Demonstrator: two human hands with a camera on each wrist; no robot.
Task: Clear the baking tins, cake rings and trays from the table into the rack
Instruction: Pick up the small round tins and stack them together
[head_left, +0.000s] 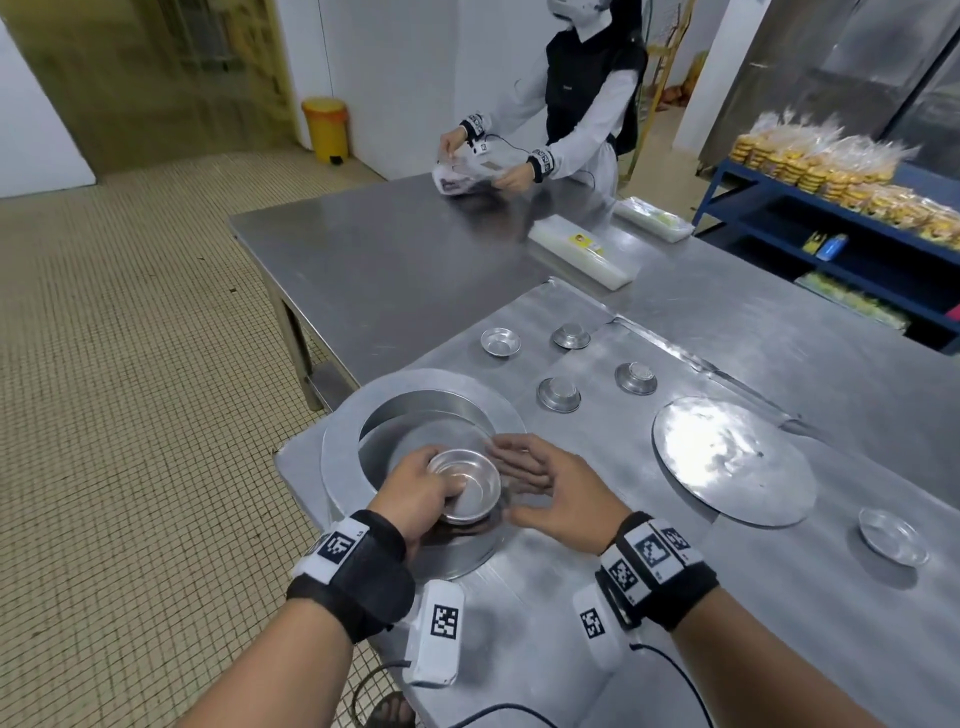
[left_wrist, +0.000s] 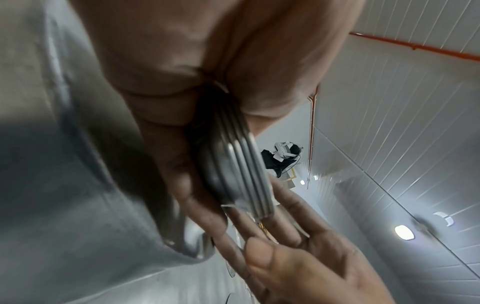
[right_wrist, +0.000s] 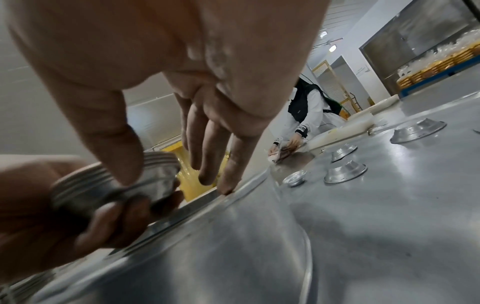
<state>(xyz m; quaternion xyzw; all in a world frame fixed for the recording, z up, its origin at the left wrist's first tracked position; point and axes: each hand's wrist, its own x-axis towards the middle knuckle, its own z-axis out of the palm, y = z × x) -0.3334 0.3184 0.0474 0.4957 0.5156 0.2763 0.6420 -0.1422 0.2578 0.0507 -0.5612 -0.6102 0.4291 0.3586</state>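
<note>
A: The fingers (head_left: 448, 491) of the left hand (head_left: 415, 493) were curled round a stack of tins (head_left: 464, 486), thumb over the near rim, gripping it.

B: And the right hand (head_left: 550, 488)?

A: Its fingers lay straight and loose, holding nothing. In the right wrist view one fingertip (right_wrist: 228, 188) touched the rim of the big pan (head_left: 426, 415), and the thumb lay against the stack.

B: How many tins?

A: Several thin rims showed nested edge on edge in the left wrist view; I could not count them exactly. They were small, round, shallow, of dull silver metal, with flared lips.

B: Which way did the stack face?

A: Mouth up, tilted a little toward the right hand. Being round it had no long axis. It was held above the big pan, at the near left corner of the table (head_left: 779, 338).

B: The pan's shape?

A: Round, straight-walled, with a broad flat flange, smooth grey metal.

B: Farther out?

A: A flat round disc (head_left: 732, 460) lay to the right, shiny and scuffed. Beyond the pan stood four loose tins: one upright (head_left: 500, 342), three inverted (head_left: 571, 336) (head_left: 559, 394) (head_left: 636, 378). Another upright tin (head_left: 892, 535) sat near the right edge, well apart from the disc.

B: Anything else?

A: A person (head_left: 587, 98) at the far end held a plastic bag (head_left: 457, 174).
</note>
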